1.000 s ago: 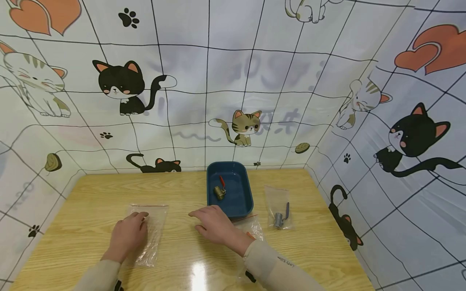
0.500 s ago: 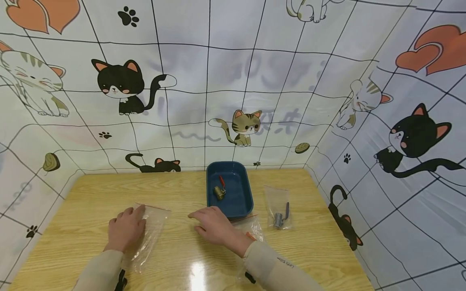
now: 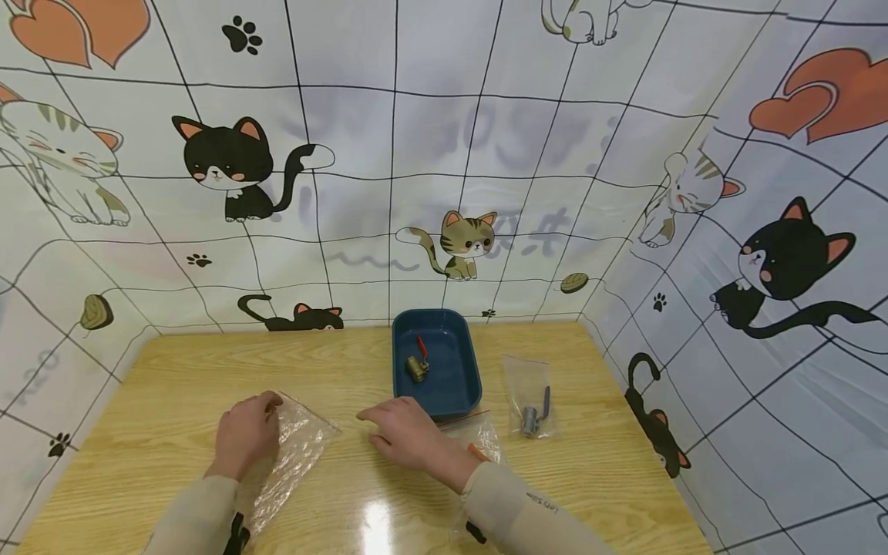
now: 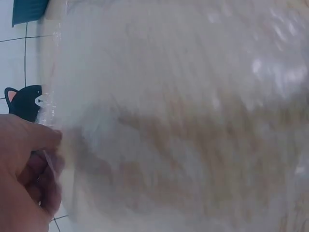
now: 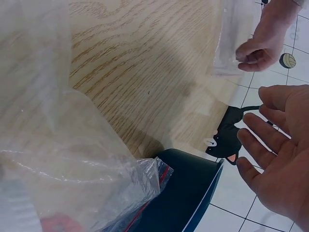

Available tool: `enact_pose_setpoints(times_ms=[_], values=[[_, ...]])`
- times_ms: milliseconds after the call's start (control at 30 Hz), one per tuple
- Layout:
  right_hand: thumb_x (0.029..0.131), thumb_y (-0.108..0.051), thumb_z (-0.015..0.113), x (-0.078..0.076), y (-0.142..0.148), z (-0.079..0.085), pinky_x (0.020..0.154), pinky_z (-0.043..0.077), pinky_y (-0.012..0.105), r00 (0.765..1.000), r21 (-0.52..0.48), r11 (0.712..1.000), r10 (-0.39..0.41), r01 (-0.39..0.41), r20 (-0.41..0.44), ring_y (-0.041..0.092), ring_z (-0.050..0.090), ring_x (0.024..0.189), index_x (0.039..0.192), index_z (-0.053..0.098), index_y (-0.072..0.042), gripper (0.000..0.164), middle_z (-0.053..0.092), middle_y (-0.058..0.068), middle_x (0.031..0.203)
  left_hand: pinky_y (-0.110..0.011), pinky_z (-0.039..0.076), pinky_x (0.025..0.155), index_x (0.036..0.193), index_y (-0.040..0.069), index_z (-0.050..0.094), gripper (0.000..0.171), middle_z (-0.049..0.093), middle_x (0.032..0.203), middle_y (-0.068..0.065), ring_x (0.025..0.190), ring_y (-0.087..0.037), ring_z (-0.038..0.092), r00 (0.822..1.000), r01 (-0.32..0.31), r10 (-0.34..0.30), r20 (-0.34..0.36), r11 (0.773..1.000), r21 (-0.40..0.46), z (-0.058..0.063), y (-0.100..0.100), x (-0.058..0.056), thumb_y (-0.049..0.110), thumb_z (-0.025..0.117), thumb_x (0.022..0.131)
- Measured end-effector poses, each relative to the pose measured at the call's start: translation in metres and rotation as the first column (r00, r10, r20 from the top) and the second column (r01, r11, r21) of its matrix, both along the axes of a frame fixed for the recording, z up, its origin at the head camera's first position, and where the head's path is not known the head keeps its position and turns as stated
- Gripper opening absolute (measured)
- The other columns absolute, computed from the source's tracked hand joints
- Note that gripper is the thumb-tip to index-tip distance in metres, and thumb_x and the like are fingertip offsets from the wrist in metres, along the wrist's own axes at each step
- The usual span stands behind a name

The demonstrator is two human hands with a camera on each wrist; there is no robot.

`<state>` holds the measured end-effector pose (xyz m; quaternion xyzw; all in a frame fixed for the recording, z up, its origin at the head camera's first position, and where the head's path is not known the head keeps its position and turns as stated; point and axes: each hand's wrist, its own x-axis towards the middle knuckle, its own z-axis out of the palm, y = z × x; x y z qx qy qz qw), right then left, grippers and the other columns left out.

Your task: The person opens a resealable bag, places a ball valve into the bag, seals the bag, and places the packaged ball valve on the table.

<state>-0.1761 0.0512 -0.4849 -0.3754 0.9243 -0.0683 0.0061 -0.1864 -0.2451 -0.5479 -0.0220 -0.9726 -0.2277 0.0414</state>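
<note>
In the head view my left hand (image 3: 244, 434) pinches a clear plastic zip bag (image 3: 300, 451) by its upper left edge. The bag slants over the table and looks empty. The left wrist view shows thumb and fingers on the edge of this bag (image 4: 193, 63), which fills most of that view. My right hand (image 3: 409, 433) is held in front of the blue tray (image 3: 454, 339), its fingers loose and holding nothing; the right wrist view shows the spread fingers (image 5: 263, 133). Inside the tray lies a brass ball valve (image 3: 416, 369) with a red lever.
Right of the tray lies a clear bag (image 3: 520, 374) holding a grey valve (image 3: 531, 421) with a dark blue lever. Another zip bag (image 3: 491, 439), with something orange inside, lies partly under my right forearm. A cat-print sheet (image 3: 361, 193) walls the table's back and sides.
My left hand shifted slightly left, then back right, and the bag in it has turned so its upper corner points right. My right hand has stayed in place.
</note>
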Motion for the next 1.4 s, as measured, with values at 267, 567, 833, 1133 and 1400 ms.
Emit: enact_pose_setpoints(times_ms=[267,567,833,1133,1400], values=[[0.095,-0.028,0.064,0.000,0.000,0.000,0.101,0.047,0.037,1.000,-0.020,1.000,0.004,-0.004,-0.005,0.010,0.063,0.114,0.130,0.061,-0.025,0.036,0.068,-0.009,0.123,-0.037,0.049,0.062,0.126,0.002,0.060,0.034,0.067,0.100,-0.013,0.074,-0.020,0.060,0.999,0.034,-0.031,-0.041,0.996,0.076,0.017,0.019,-0.002,0.012,0.052,0.095],[0.096,-0.027,0.061,-0.002,0.001,0.006,0.098,0.050,0.037,0.997,-0.085,0.995,-0.064,0.060,-0.047,0.012,0.064,0.112,0.126,0.065,-0.022,0.031,0.069,-0.007,0.121,-0.050,0.054,0.082,0.102,0.010,0.068,0.012,0.073,0.102,-0.008,0.098,-0.030,0.068,0.979,0.124,-0.105,-0.172,0.987,0.103,0.042,0.051,0.002,0.017,0.061,0.096],[0.098,-0.032,0.058,-0.007,0.000,0.011,0.089,0.055,0.029,0.991,-0.226,0.965,-0.133,0.133,0.014,0.013,0.067,0.108,0.125,0.066,-0.020,0.031,0.070,-0.004,0.120,-0.039,0.053,0.077,0.097,0.017,0.066,0.007,0.072,0.089,0.006,0.089,-0.016,0.069,0.936,0.279,-0.242,-0.255,0.952,0.123,0.062,0.076,0.011,0.011,0.064,0.093],[0.100,-0.028,0.054,-0.002,0.005,0.016,0.075,0.052,0.017,0.979,-0.406,0.901,-0.086,0.156,0.185,0.004,0.066,0.092,0.117,0.071,-0.018,0.025,0.073,-0.006,0.110,-0.044,0.053,0.084,0.105,0.016,0.066,0.014,0.074,0.093,0.003,0.082,-0.006,0.068,0.886,0.397,-0.361,-0.290,0.914,0.077,0.067,0.093,0.016,0.012,0.067,0.092],[0.099,-0.030,0.055,-0.001,0.008,0.013,0.057,0.042,0.012,0.963,-0.443,0.868,-0.123,0.222,0.242,-0.007,0.052,0.064,0.108,0.074,-0.020,0.022,0.073,-0.009,0.087,-0.045,0.053,0.087,0.107,0.022,0.067,0.014,0.073,0.091,0.011,0.082,-0.003,0.067,0.894,0.373,-0.345,-0.287,0.927,0.047,0.064,0.104,0.019,0.023,0.067,0.093]])
